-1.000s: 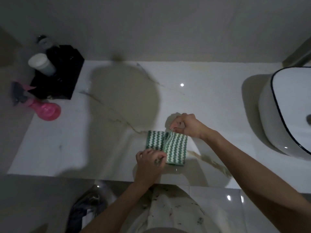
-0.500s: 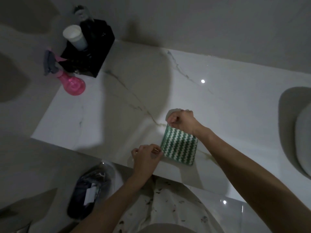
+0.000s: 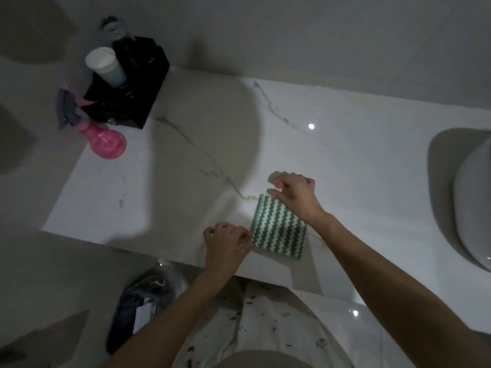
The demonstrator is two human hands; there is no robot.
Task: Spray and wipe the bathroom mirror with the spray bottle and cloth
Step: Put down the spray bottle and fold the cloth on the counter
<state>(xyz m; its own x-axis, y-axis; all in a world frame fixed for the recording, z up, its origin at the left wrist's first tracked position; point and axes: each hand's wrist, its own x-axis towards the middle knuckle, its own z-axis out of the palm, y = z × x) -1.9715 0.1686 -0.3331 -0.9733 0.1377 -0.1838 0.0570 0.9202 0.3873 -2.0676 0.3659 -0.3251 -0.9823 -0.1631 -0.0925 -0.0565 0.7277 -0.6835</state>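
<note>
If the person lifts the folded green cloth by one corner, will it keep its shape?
Probably not. The cloth looks thin and soft, lying flat in folded layers on the counter, so it would likely flop open. It seems light. Its woven zigzag texture should grip well, unlikely to slip from the fingers.

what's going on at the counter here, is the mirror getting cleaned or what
A person stands at a white marble counter with a folded green-and-white zigzag cloth lying flat on it. The left hand pinches the cloth's near left corner, and the right hand rests at its far edge with loosely curled fingers. The pink spray bottle stands untouched at the counter's far left, beside a black holder with a white cup. No spraying or wiping is happening; the mirror is out of view.
</note>
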